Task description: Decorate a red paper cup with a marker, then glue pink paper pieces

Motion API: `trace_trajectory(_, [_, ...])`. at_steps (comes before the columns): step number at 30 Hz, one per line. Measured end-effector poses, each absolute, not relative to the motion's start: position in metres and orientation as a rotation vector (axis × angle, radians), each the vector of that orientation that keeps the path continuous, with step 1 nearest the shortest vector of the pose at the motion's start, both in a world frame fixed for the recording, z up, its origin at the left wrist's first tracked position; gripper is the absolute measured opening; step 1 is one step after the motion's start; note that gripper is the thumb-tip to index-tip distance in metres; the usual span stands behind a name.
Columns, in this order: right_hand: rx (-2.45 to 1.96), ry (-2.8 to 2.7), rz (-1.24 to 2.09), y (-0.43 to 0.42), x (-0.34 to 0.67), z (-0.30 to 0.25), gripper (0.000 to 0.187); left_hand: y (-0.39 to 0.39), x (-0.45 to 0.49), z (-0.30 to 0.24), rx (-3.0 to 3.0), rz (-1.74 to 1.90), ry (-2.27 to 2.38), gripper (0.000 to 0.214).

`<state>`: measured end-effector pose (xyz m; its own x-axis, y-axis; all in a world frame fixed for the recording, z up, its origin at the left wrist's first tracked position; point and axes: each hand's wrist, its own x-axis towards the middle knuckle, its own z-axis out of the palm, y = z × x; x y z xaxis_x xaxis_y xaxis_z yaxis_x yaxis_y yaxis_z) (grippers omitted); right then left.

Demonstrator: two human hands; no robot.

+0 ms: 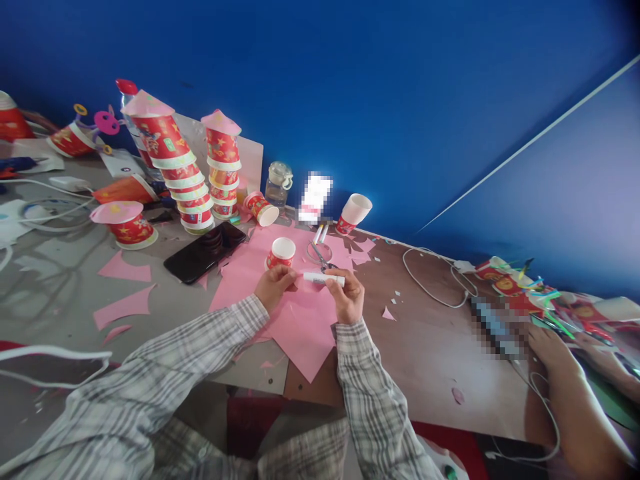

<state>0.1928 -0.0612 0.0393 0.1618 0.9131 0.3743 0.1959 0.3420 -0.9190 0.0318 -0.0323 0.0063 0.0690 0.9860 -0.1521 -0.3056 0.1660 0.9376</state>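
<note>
My right hand (349, 293) grips a white marker-like pen (323, 278), held level above pink paper. At the pen's left end, my left hand (276, 285) has its fingers pinched together; whatever is between them is too small to make out. Just behind my left hand stands a small red paper cup (281, 253) with a white rim. Scissors (320, 255) lie behind the pen, partly hidden by it and my right hand. Beneath both hands, pink paper sheets (305, 333) overlap on the table.
Two cup towers (187, 190) with pink cone tops stand at the left back, near a black phone (205, 252). A glass jar (279, 185), a lit screen (315, 197) and stacked cups (354, 213) line the wall. Another person's arm (565, 373) rests at right.
</note>
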Motion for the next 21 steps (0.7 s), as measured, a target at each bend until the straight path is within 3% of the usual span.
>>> trace_trajectory(9, [-1.155, -1.619, 0.437, -0.065, 0.187, 0.038, 0.018, -0.033, 0.033, 0.008, 0.976, 1.228, 1.059, 0.023])
trace_trajectory(14, [-1.21, -1.687, 0.184, -0.065, 0.186, 0.036, 0.019, -0.032, 0.033, 0.007, 0.984, 1.23, 1.068, 0.026])
trace_trajectory(21, [-1.065, -1.841, 0.095, -0.067, 0.179, 0.033, 0.017, -0.032, 0.031, 0.006, 1.005, 1.234, 1.073, 0.03])
